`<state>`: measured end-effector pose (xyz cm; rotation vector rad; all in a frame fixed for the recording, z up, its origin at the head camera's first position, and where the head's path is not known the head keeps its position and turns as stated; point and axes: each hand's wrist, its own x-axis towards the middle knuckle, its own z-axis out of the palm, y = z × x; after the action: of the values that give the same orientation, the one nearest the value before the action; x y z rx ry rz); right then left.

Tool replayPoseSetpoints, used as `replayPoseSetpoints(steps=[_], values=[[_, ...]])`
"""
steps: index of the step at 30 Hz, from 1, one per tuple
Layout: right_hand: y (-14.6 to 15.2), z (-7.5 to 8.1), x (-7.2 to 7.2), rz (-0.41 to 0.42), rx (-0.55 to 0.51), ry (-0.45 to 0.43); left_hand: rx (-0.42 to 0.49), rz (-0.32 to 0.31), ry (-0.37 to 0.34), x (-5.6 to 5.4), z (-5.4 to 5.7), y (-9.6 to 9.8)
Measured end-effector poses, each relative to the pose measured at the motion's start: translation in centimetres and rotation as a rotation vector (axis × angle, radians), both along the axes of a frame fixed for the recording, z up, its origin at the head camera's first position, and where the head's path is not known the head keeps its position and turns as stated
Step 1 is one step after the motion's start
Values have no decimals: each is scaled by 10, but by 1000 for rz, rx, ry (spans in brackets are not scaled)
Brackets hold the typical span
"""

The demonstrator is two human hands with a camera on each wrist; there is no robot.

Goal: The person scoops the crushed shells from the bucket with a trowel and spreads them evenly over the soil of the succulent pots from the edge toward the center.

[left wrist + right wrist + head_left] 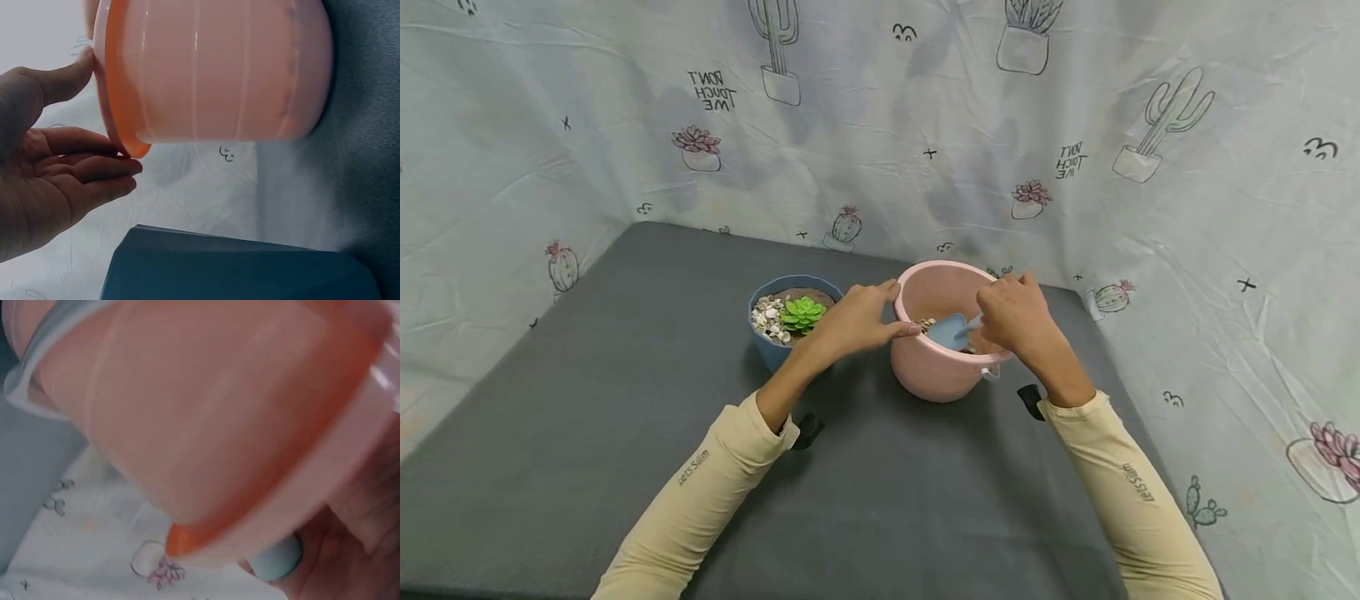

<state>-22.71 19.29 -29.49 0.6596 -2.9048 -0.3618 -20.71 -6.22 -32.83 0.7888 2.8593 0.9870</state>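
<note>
A pink bucket [928,371] stands on the grey table. My left hand [856,321] rests at the left of its rim, thumb and fingers spread apart. In the left wrist view these fingers [103,178] are nearly straight, with tips right at the rim. My right hand [1017,312] grips a small blue trowel [950,332], whose blade dips inside the bucket near small pebbles [925,323]. From the right wrist, the handle's pale blue end [275,557] shows below the rim, in the curled hand. The bucket wall hides the blade there.
Left of the bucket stands a blue pot [769,348] with a green succulent [802,313], white pebbles [769,320] and brown soil. A white bucket handle [31,394] hangs along the bucket's outside. A cactus-print cloth [865,125] surrounds the table's back and sides.
</note>
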Motion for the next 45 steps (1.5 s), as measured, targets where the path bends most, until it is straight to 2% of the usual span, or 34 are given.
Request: replayPoseSetpoints(steps=[4,8,11,18,26,33,39,45], values=[[1,-5,-1,-34,7,-15,18,-41,-3,-2,-1,2],[3,-6,0,-33,13,-27,52,-70,17,-3,-5,4],[0,-9,-1,-15,3,-59,69,-75,36,-3,-8,3],[-1,-29,-4,44,-92,-129,74,-95,66,-1,-11,0],[4,-29,-4,73,-167,-76,48,-77,65,-1,-8,2],[7,-21,2,27,-243,-80,64,-79,63,0,-10,0],[13,-14,13,8,-343,28,63,-61,76,-1,-11,-7],[22,-5,18,-3,-385,103,65,-49,79,-1,-11,-9]])
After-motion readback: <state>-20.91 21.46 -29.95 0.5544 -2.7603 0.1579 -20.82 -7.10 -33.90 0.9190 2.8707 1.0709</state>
